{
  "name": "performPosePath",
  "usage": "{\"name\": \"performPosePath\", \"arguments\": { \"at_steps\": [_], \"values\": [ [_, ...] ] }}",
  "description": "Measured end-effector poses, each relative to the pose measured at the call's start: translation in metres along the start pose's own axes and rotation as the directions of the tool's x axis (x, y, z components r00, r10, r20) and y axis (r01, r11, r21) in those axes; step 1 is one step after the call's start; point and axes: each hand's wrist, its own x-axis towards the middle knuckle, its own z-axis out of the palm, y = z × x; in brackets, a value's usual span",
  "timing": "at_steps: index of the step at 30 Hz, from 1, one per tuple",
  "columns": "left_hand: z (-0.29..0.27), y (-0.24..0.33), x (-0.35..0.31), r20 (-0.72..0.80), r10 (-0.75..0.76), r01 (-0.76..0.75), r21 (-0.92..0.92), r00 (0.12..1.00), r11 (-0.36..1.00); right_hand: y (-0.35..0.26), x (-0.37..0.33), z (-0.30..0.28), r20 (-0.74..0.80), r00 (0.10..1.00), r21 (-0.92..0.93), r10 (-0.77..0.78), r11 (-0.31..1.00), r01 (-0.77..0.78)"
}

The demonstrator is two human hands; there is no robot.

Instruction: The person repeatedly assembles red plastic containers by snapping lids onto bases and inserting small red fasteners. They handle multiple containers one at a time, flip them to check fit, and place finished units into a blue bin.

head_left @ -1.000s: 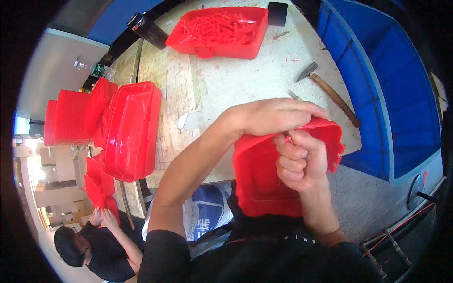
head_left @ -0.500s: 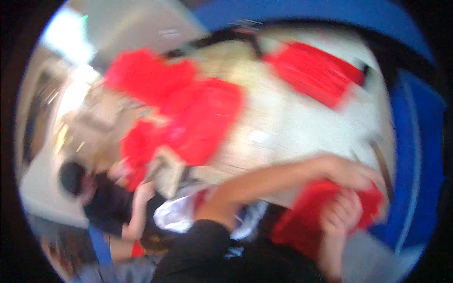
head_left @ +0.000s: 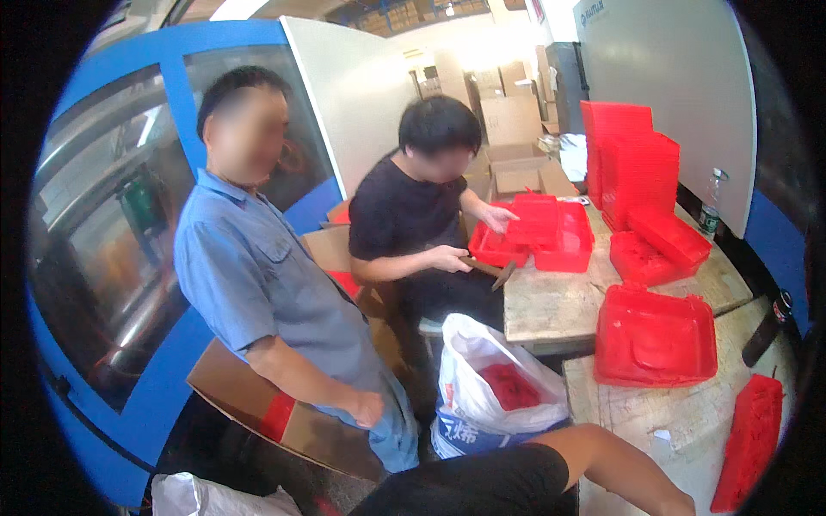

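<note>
My left forearm (head_left: 619, 469) reaches in from the lower edge toward the lower right; its hand lies past the picture's edge, so its fingers are hidden. My right hand is out of the picture. Closest to the forearm is the pale worn tabletop (head_left: 594, 413). On it lies a shallow red plastic case (head_left: 656, 335), and farther right a long red plastic piece (head_left: 747, 443). Left of the forearm stands a white woven sack (head_left: 469, 387), with red plastic scraps (head_left: 510, 387) inside.
A seated co-worker (head_left: 404, 206) in black holds a hammer (head_left: 486, 268) beside red trays (head_left: 564, 236). Another person (head_left: 271, 258) in blue stands at left, beside a cardboard box (head_left: 301, 430). Red trays stand stacked (head_left: 641, 172) at the back, near a water bottle (head_left: 712, 202).
The view has swung left and up, bringing both co-workers into sight. Earlier, both my hands were at a red plastic piece; now only my left forearm shows.
</note>
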Motion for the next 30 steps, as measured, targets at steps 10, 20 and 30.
{"name": "performPosePath", "arguments": {
  "at_steps": [10, 20, 30],
  "values": [
    [0.007, 0.023, 0.000, -0.269, 0.026, 0.103, 0.457, 0.963, 0.884, -0.017, -0.007, -0.040, 0.117, 0.993, -0.074, 0.025, 0.997, -0.016],
    [0.016, 0.006, 0.010, -0.288, 0.060, 0.069, 0.417, 0.956, 0.906, -0.009, -0.021, 0.023, 0.375, 0.728, -0.926, -0.573, -0.199, 0.320],
    [0.027, -0.032, -0.005, 0.111, -0.223, 0.227, -0.030, 0.969, 0.973, -0.006, 0.041, -0.043, -0.063, 0.960, -0.983, -0.272, 0.186, -0.012]
  ]
}}
